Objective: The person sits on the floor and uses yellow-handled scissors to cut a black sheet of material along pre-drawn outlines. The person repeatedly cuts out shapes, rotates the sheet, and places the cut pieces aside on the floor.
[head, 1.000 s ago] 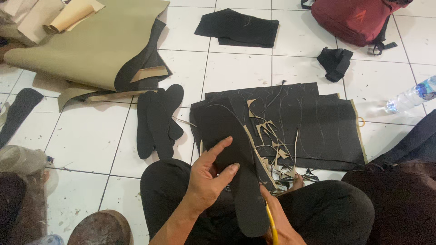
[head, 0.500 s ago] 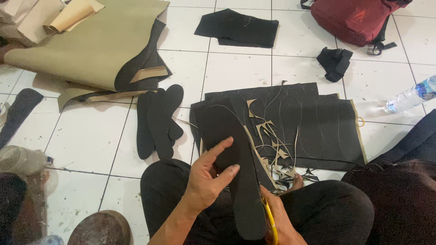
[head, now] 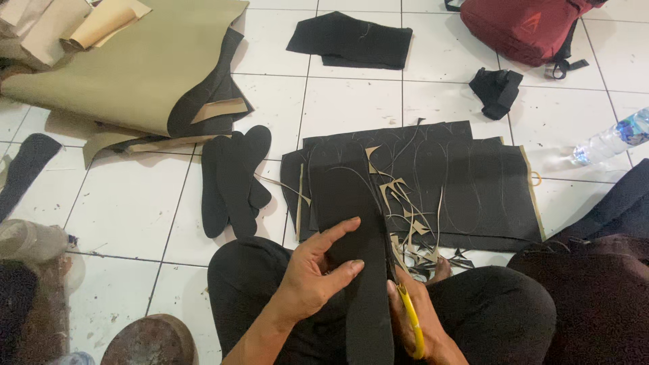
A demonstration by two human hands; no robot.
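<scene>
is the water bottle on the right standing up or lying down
Lying down. The clear plastic bottle rests on its side on the white tiled floor, running at a slant toward the frame's right edge, apart from the black sheet.

The person wears black trousers (head: 500,318), with forearms, left hand (head: 312,274) and right hand (head: 414,323) bare of sleeves or gloves.

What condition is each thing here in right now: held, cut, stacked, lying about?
Black sole piece: held, partly cut.
Left hand: gripping the sole piece.
Right hand: holding yellow-handled scissors.
Black sheet: flat, cut into.
Cut soles: stacked on floor.
Plastic bottle: lying down.
Red backpack: on floor.
</scene>
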